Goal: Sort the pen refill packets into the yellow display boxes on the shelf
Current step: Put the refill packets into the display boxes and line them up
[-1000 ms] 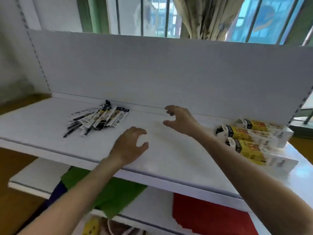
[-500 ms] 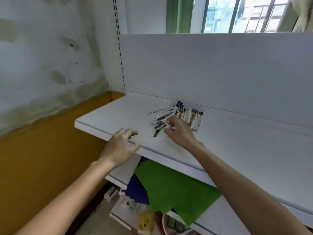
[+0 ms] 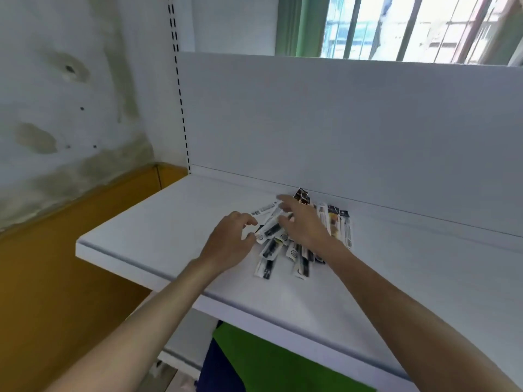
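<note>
A loose pile of pen refill packets (image 3: 336, 224), white and black with a few yellow-brown ones, lies on the white shelf (image 3: 147, 230) close to its back panel. My right hand (image 3: 304, 224) lies over the middle of the pile with fingers stretched out on the packets. My left hand (image 3: 229, 241) hovers at the pile's left edge, fingers loosely curled, gripping nothing that I can see. The yellow display boxes are out of view.
The shelf's left end (image 3: 82, 247) is near a stained wall with a yellow lower band (image 3: 56, 278). A white back panel (image 3: 339, 123) rises behind the pile. Green and blue sheets (image 3: 268, 363) lie on a lower shelf below.
My view has swung left and closer, so the yellow boxes left the frame. Both hands have moved in onto the pile; the right now covers its middle and the left has reached its edge.
</note>
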### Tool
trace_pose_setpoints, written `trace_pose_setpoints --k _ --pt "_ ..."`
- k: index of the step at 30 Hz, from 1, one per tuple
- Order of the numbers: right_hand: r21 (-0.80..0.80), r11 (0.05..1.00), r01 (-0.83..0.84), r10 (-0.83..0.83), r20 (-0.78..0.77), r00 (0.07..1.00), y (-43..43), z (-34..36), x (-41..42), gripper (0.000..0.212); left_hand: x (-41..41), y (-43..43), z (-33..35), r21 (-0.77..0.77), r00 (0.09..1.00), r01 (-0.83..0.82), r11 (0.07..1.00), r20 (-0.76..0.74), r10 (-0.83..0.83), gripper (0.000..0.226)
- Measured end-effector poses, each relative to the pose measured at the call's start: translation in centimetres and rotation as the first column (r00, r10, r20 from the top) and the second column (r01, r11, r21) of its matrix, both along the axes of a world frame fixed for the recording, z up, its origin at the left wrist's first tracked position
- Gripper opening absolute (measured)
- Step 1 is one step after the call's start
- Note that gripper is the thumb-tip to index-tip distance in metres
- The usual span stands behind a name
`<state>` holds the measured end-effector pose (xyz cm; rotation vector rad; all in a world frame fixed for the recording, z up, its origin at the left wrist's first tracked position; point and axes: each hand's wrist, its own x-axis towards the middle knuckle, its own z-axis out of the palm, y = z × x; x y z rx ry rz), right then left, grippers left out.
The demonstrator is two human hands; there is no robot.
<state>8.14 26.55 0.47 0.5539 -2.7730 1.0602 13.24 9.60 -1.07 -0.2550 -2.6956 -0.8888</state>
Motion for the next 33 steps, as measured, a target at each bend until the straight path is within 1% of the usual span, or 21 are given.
trace_pose_setpoints --k 1,3,6,8,9,11,13,14,16,18,20,22,24,26,27,28,29,30,31,32,33 --pt "0.075 0.997 0.0 0.001 -0.012 1.0 -0.5 -0.5 -0.5 0.045 -0.9 -0.4 -0.3 -0.008 1.0 0.005 1.0 0.003 -0.005 0.026" --pt "0.207 0.975 0.074 -0.062 -0.067 0.996 -0.9 -0.8 -1.4 0.036 -2.5 -1.1 -0.8 -0.026 1.0 0.016 1.0 0.013 -0.016 0.026" --pt "0.282 0.942 0.181 -0.156 -0.107 0.982 -1.3 -0.6 -2.7 0.028 -5.1 -1.7 -1.1 -0.051 0.999 0.041 0.998 0.011 -0.04 0.028" --pt "0.369 0.902 0.224 -0.192 -0.121 0.974 -2.1 -0.6 -3.2 0.026 -6.5 -2.0 -1.3 -0.083 0.996 0.088 0.993 0.025 -0.086 0.031" --pt "0.413 0.879 0.238 -0.207 -0.12 0.971 -2.5 -0.7 -3.4 0.025 -7.1 -2.3 -1.4 -0.115 0.992 0.124 0.986 0.039 -0.12 0.032" --pt "0.46 0.851 0.251 -0.23 -0.101 0.968 -3.3 -1.0 -3.8 0.024 -8.1 -3.3 -1.6 -0.23 0.979 0.205 0.951 0.035 -0.203 0.031" --pt "0.479 0.852 0.212 -0.21 -0.059 0.976 -3.6 -1.1 -4.4 0.029 -8.9 -4.9 -1.7 -0.359 0.966 0.239 0.902 -0.01 -0.259 0.029" --pt "0.492 0.853 0.175 -0.184 -0.03 0.982 -3.8 -1.1 -4.6 0.035 -9.1 -5.8 -1.6 -0.401 0.966 0.222 0.889 -0.033 -0.256 0.028" --pt "0.505 0.858 0.096 -0.135 0.041 0.99 -4.2 -1.0 -5.1 0.05 -9.7 -7.8 -1.2 -0.453 0.979 0.158 0.877 -0.044 -0.2 0.03" --pt "0.518 0.855 0.041 -0.11 0.103 0.989 -4.8 -0.9 -5.4 0.057 -10.2 -9.3 -1.1 -0.427 0.993 0.119 0.897 0.034 -0.116 0.038" --pt "0.505 0.862 0.048 -0.118 0.108 0.987 -5.2 -0.9 -5.8 0.055 -10.5 -9.9 -0.6 -0.35 0.98 0.138 0.926 0.183 -0.077 0.047" --pt "0.521 0.851 0.072 -0.122 0.062 0.991 -5.5 -0.7 -5.8 0.045 -10.7 -9.6 -0.1 -0.357 0.956 0.178 0.917 0.283 -0.076 0.038" --pt "0.58 0.809 0.091 -0.107 -0.006 0.994 -5.6 -0.4 -5.5 0.031 -10.5 -9.2 0.5 -0.395 0.937 0.223 0.891 0.339 -0.084 0.026" --pt "0.592 0.798 0.112 -0.067 -0.098 0.993 -5.6 -0.1 -5.0 0.019 -10.4 -9.2 0.8 -0.333 0.917 0.253 0.908 0.382 -0.116 0.014" --pt "0.548 0.827 0.13 -0.048 -0.161 0.986 -5.6 -0.1 -4.8 0.016 -10.4 -9.4 0.8 -0.257 0.909 0.248 0.934 0.396 -0.132 0.013" --pt "0.449 0.879 0.158 -0.056 -0.231 0.971 -5.6 -0.2 -4.6 0.014 -10.4 -9.6 0.9 -0.168 0.906 0.229 0.959 0.396 -0.147 0.015" --pt "0.3 0.934 0.197 -0.108 -0.289 0.951 -5.8 -0.1 -4.4 0.012 -10.2 -9.7 0.9 -0.08 0.913 0.198 0.977 0.376 -0.155 0.014" --pt "0.123 0.962 0.245 -0.197 -0.313 0.929 -6.0 0.2 -4.4 0.009 -10.0 -9.7 1.0 -0.004 0.928 0.169 0.986 0.337 -0.158 0.011" --pt "-0.05 0.953 0.3 -0.302 -0.277 0.912 -6.3 0.7 -4.3 0.007 -9.7 -9.6 1.2 0.06 0.945 0.153 0.986 0.285 -0.164 0.007" --pt "-0.209 0.917 0.339 -0.377 -0.18 0.909 -6.7 1.4 -4.1 0.004 -9.4 -9.3 1.4 0.119 0.957 0.152 0.981 0.23 -0.176 0.005" --pt "-0.347 0.871 0.348 -0.391 -0.062 0.918 -7.3 1.9 -4.0 0.003 -9.1 -8.9 1.6 0.168 0.964 0.167 0.972 0.181 -0.197 0.008"
